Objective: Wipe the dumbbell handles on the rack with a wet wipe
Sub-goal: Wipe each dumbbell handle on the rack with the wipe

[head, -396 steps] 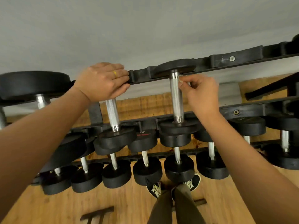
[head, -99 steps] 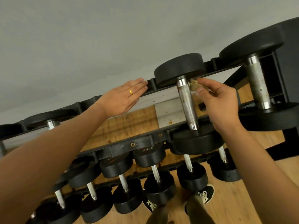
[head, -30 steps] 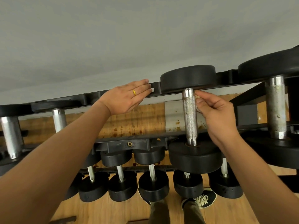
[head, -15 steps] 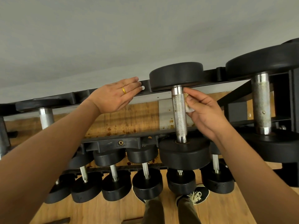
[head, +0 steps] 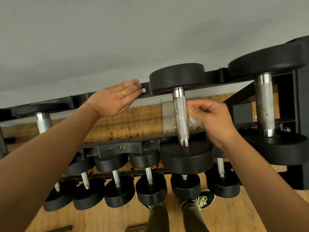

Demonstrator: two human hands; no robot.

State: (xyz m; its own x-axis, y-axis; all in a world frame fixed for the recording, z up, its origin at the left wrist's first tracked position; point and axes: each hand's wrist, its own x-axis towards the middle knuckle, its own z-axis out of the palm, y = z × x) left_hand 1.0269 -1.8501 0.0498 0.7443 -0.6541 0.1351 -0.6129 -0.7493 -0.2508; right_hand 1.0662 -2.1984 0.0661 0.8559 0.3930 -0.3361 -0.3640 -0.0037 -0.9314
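Step in hand: wiping of the knurled handle (head: 181, 119) of a dumbbell near the right end of the rack's (head: 117, 146) top tier. Small crumpled wipe (head: 193, 120) pinched between thumb and curled fingertips of the right hand (head: 213, 118), just right of that handle at about mid-length. Blurred by motion, so cannot tell whether touching the steel or just off it. Wipe off-white, possibly soiled. Flat on the back rail (head: 80, 99) of the top tier, the left hand (head: 115, 99), palm down, fingers straight and together, left of the dumbbell's rear weight (head: 177, 76). Grasping nothing, apparently bracing. Handle lying front to back across the tier, with brown spotting visible along the knurling, most near the rear collar. Judged partway through this handle, not finished. Next move, as judged: press wipe against the knurling and run it the full length from rear collar to front collar, then wrap round to reach the underside and the left face. Calls for firm pressure into the knurl grooves and probably a refold to a cleaner face. After that, likely the larger handle (head: 265, 104) further right, rust-spotted and probably not yet wiped. Thin handles on the lower tiers beneath, status not determinable.
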